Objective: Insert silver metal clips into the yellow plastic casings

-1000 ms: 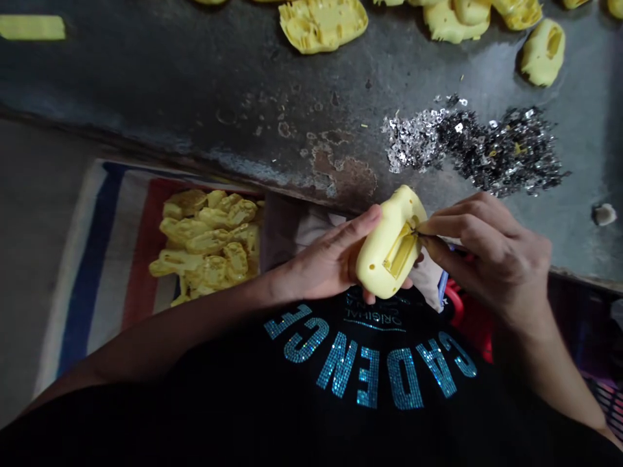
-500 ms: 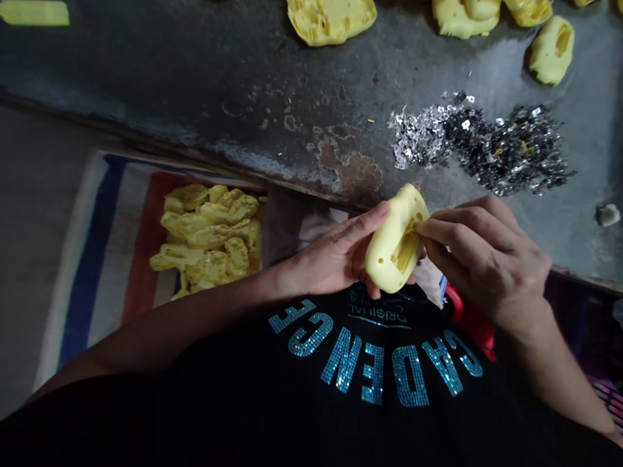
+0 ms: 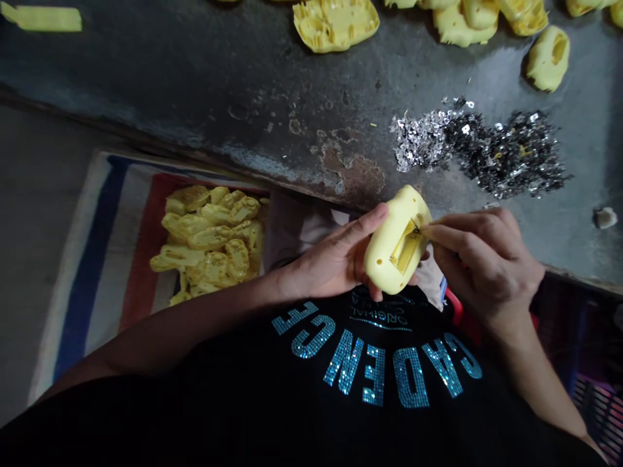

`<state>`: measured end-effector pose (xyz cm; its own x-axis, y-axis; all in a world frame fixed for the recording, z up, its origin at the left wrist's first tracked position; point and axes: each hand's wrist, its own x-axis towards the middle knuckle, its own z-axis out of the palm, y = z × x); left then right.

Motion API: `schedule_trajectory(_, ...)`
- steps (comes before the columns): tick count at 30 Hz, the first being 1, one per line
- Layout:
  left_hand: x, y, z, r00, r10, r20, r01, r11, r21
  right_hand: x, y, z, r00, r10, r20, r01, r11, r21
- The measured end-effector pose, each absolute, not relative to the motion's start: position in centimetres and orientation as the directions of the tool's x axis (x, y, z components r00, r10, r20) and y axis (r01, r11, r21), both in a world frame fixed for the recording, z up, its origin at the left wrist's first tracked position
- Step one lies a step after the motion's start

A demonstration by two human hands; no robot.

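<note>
My left hand (image 3: 335, 259) is wrapped round a yellow plastic shell (image 3: 389, 250) with a rectangular slot, holding it just off the near edge of the metal table (image 3: 243, 97). My right hand (image 3: 479, 259) pinches a tiny metal piece (image 3: 416, 229) at the top end of that slot, fingertips pressed together. The piece is too small to name more exactly. A heap of small shiny metal pieces (image 3: 481, 152) lies on the table just beyond my right hand.
Several more yellow shells (image 3: 335, 23) lie along the table's far side, one apart (image 3: 548, 58) at the right. A striped sack (image 3: 111, 259) on the floor at left holds a pile of yellow parts (image 3: 211, 240). A small pale lump (image 3: 605, 217) sits far right.
The shell has tilted a little more upright in my left hand. My right fingers have stayed at the slot's top end and closed in tighter on the small metal piece.
</note>
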<state>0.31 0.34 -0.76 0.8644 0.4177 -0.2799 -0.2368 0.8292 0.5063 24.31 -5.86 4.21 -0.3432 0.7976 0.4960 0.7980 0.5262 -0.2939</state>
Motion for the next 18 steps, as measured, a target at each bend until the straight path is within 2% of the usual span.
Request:
schedule_trajectory(7,0.4,0.4,-0.7,0.889,0.377,-0.262,-0.214,0.845,0.49,24.2,-6.6,3.2,-0.324,0.767,0.553,0.82,0.52,-0.241)
schedule_trajectory(14,0.1,0.2,-0.6,0.901,0.359,-0.245,-0.21,0.852,0.479,24.6,-6.5,2.9,-0.361,0.73,0.58,0.776,0.58,-0.248)
schedule_trajectory(16,0.0,0.1,-0.5,0.897,0.364,-0.25,-0.204,0.844,0.495,24.7,-6.4,3.0,-0.329,0.76,0.561,0.771,0.559,-0.306)
schedule_trajectory(18,0.0,0.0,-0.3,0.882,0.392,-0.263,-0.212,0.827,0.521,24.9,-6.3,3.2,-0.228,0.817,0.529,0.75,0.494,-0.44)
